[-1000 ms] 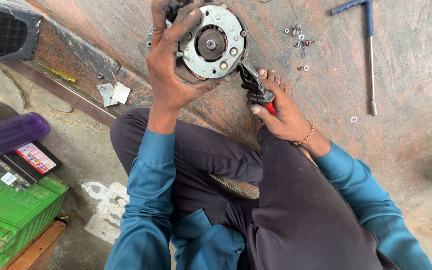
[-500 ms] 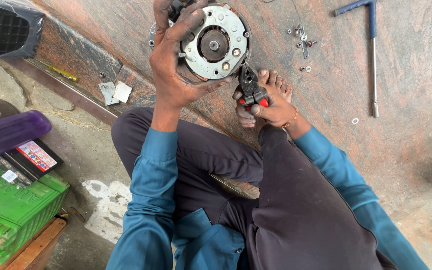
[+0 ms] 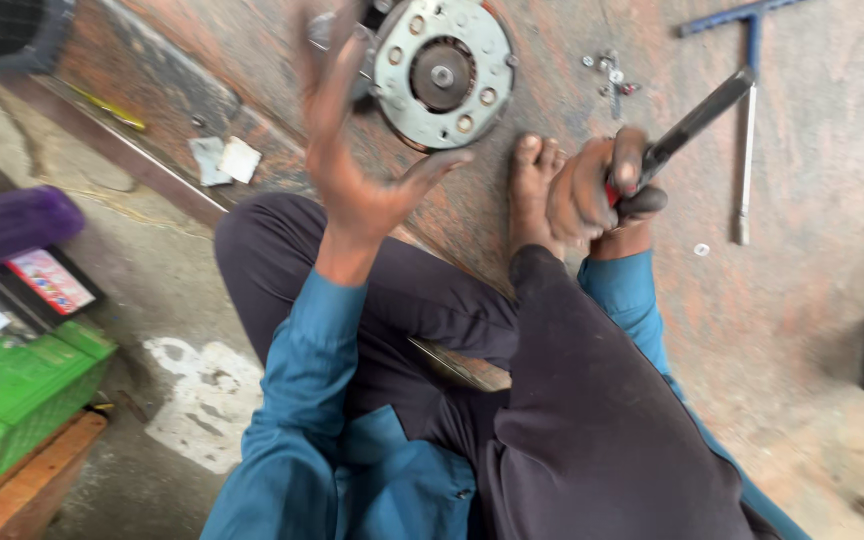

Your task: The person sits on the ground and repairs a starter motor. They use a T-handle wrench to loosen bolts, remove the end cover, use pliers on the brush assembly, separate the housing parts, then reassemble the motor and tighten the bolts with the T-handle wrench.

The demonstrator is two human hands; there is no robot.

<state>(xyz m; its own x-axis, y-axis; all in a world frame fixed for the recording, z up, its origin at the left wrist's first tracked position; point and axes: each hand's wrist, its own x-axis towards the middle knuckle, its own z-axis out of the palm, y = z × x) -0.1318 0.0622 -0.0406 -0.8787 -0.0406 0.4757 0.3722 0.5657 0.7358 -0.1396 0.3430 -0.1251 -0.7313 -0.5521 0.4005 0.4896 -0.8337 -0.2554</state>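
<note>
At the top centre of the frame my left hand (image 3: 352,180) grips the round metal hub (image 3: 442,75) to steady it, while my right hand (image 3: 602,190), mid-right, is clenched around the pliers (image 3: 687,125), angled clear.

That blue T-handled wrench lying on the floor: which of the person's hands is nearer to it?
The right. The right hand, gripping a red-handled tool, is just beside the blue T-handled wrench. The left hand is farther away, holding the round metal motor part.
</note>
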